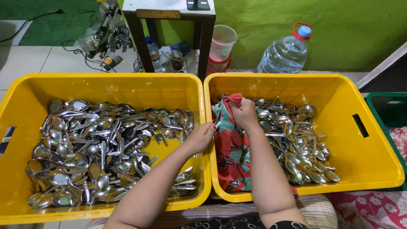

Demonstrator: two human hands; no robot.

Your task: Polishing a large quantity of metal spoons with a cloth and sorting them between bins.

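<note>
spoon seemingly points left-right between hands.

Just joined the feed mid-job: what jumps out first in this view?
Two big yellow plastic crates sit side by side, the left yellow plastic crate heaped with shiny metal spoons and the right yellow plastic crate holding a smaller pile of metal spoons. Between them, the right hand grips a red floral cloth draped over the right crate's near-left corner, while the left hand pinches something small beside it.
</note>
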